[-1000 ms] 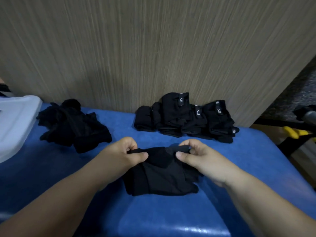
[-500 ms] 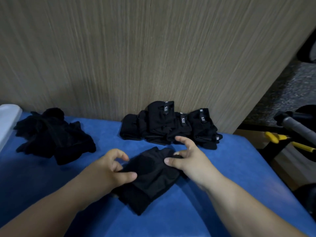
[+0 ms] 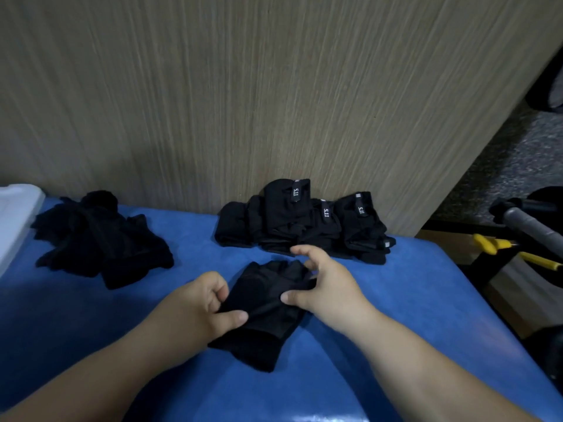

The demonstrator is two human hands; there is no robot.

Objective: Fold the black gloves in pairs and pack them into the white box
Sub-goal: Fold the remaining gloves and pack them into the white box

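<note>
1. Wood-grain panel (image 3: 243,102), behind the blue tabletop (image 3: 411,300).
2. Loose glove heap (image 3: 100,239), left.
3. Folded glove stack (image 3: 304,220), against the panel.
4. Glove pair (image 3: 265,303), centre of the tabletop.
5. Left hand (image 3: 198,303) pinches its left edge; right hand (image 3: 326,284) grips its right edge, fingers curled.
6. White box (image 3: 15,214), at the left frame edge.

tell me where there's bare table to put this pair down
Bare table lies between the loose glove heap and the folded stack, in front of the heap, and right of the right hand. Crowded at centre, where it and the left hand grip the glove pair near the stack.
</note>
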